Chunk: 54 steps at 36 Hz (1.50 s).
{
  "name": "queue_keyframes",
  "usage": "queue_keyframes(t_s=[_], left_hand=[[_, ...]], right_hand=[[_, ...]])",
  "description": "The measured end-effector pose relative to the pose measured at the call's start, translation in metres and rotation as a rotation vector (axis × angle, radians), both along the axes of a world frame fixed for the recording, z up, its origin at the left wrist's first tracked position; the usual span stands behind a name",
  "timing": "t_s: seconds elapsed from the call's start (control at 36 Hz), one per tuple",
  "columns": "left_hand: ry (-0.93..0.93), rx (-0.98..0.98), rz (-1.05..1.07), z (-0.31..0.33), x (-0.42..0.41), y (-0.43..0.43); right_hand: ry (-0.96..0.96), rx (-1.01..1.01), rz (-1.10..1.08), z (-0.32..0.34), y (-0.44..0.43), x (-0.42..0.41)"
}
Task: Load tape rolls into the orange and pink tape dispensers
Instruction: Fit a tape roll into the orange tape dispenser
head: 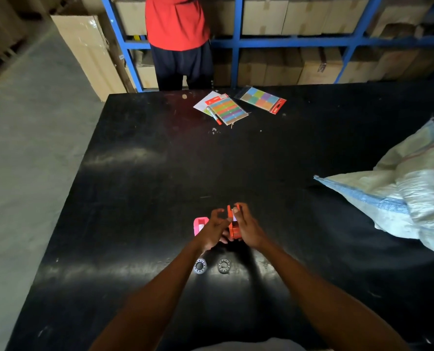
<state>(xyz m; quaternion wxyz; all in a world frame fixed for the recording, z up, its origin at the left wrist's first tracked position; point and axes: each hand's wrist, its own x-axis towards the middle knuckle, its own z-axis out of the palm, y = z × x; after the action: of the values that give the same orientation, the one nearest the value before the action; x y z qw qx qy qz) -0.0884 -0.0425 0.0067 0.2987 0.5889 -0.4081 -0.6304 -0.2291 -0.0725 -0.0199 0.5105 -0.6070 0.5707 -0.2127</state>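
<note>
Both my hands hold the orange tape dispenser just above the black table. My right hand wraps its right side with fingers over the top. Against its left side, my left hand grips with fingers curled. A white piece shows between my fingers at the top of the dispenser. The pink tape dispenser lies on the table just left of my left hand. Two tape rolls rest nearer to me: a pale one and a darker one, side by side under my left forearm.
Two packs of coloured sticky notes and a marker pen lie at the table's far edge. A person in a red shirt stands beyond it by blue shelving with cartons. A white woven sack covers the right side, another hand on it.
</note>
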Motion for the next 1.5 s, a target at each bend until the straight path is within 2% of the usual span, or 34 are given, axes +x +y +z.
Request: queue_keyframes(t_s=[0.42, 0.53, 0.61, 0.75, 0.83, 0.89, 1.11, 1.36, 1.44, 1.5], left_hand=[[-0.04, 0.149, -0.102, -0.013, -0.008, -0.021], [-0.072, 0.176, -0.078, -0.018, -0.007, -0.028], [-0.143, 0.2, -0.051, -0.016, 0.004, -0.031], [-0.393, 0.279, -0.264, -0.017, -0.015, -0.034], [-0.795, 0.181, -0.421, -0.03, -0.034, -0.033], [-0.916, 0.105, -0.466, -0.029, -0.04, -0.027], [-1.01, 0.069, -0.324, -0.04, -0.05, -0.024], [-1.085, 0.038, -0.328, -0.041, -0.043, -0.033], [-1.114, -0.034, -0.304, -0.035, -0.038, -0.036], [-1.077, -0.169, -0.261, -0.028, -0.034, -0.037]], right_hand=[[0.057, 0.045, -0.002, -0.018, -0.009, -0.01], [0.021, 0.038, -0.125, -0.028, -0.017, -0.019], [0.006, 0.063, -0.231, -0.051, -0.029, -0.045], [0.029, 0.052, -0.178, -0.033, -0.035, -0.046], [-0.05, 0.073, -0.187, -0.025, -0.033, -0.031], [-0.103, 0.082, -0.208, -0.025, -0.029, -0.025], [-0.196, 0.119, -0.171, -0.009, -0.012, -0.024], [-0.217, 0.116, -0.171, -0.021, -0.011, -0.034], [-0.169, 0.099, -0.168, -0.025, -0.011, -0.039], [-0.15, 0.077, -0.165, -0.022, -0.009, -0.041]])
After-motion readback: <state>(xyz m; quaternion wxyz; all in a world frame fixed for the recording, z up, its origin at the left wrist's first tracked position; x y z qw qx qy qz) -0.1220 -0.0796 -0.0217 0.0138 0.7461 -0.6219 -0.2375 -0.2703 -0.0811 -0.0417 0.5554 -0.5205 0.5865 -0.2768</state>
